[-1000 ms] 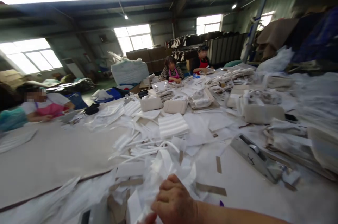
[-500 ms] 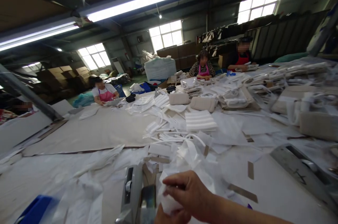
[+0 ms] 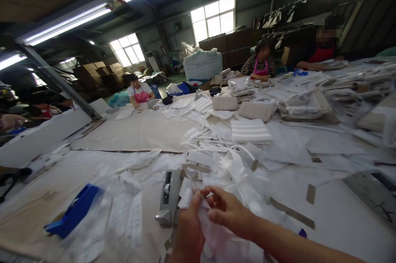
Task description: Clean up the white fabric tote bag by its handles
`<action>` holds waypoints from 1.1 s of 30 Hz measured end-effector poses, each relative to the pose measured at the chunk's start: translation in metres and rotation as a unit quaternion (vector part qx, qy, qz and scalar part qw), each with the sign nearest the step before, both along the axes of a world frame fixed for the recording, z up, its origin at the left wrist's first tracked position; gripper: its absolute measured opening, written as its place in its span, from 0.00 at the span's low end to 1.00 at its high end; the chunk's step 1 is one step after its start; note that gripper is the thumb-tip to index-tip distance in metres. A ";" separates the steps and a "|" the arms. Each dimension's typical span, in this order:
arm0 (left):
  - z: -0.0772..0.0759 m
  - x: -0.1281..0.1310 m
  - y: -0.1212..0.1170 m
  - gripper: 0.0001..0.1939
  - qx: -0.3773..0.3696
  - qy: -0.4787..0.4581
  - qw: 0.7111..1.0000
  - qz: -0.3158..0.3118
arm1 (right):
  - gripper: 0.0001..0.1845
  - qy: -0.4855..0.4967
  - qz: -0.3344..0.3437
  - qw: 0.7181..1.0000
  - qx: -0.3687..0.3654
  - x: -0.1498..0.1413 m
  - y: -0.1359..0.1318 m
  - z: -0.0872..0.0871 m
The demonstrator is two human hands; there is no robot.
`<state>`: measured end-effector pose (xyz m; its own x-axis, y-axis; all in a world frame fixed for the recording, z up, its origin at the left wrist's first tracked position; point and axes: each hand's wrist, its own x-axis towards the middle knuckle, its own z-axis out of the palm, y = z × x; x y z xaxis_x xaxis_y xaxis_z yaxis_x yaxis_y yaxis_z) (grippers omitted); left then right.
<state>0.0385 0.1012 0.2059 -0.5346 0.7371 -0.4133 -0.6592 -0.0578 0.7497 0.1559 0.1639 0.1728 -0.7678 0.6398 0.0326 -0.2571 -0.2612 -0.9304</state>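
A large warehouse workroom under strip lights, with stacked cartons along the far wall; three co-workers (image 3: 261, 61) sit at the far side of a long work table (image 3: 139, 133) strewn with white fabric pieces and padded beige pouches (image 3: 256, 110); a grey tape dispenser (image 3: 168, 197) and a blue one (image 3: 74, 215) lie near; at the bottom edge, the left hand (image 3: 187, 230) and right hand (image 3: 227, 211) both pinch a thin white plastic bag (image 3: 216, 238), held just above the table; it looks light, limp and slippery, best gripped at its edge.
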 end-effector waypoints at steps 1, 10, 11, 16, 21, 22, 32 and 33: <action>0.000 0.002 0.005 0.18 -0.008 -0.010 1.000 0.027 | 0.42 -0.009 0.024 1.000 -0.008 -0.002 -0.011 0.001; 0.015 -0.040 0.018 0.08 0.084 -0.183 0.977 0.065 | 0.03 -0.267 0.083 0.953 0.119 0.031 -0.007 0.021; 0.016 -0.049 0.019 0.09 0.083 -0.174 0.977 0.090 | 0.02 -0.276 0.088 0.945 0.149 0.044 -0.001 0.024; -0.001 -0.045 0.027 0.08 0.045 -0.133 0.985 0.095 | 0.05 -0.344 0.104 0.905 0.226 0.116 0.014 0.029; -0.039 0.019 0.037 0.09 0.030 -0.089 0.995 -0.039 | 0.07 -0.414 0.062 0.884 0.210 0.189 0.027 -0.012; -0.048 0.031 0.040 0.11 0.020 -0.058 0.995 -0.081 | 0.08 -0.429 0.055 0.880 0.196 0.202 0.031 -0.020; -0.064 0.108 0.047 0.28 -0.047 0.150 0.874 -0.461 | 0.40 -0.126 0.119 0.984 -0.041 0.150 0.037 -0.028; -0.061 0.110 0.044 0.26 -0.052 0.147 0.857 -0.491 | 0.41 -0.086 0.110 0.984 -0.110 0.142 0.033 -0.037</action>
<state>0.1480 0.1453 0.1448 0.2294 0.8593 -0.4572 -0.1339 0.4931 0.8596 0.2977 0.1967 0.1363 -0.8703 0.4347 -0.2315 -0.0147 -0.4928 -0.8700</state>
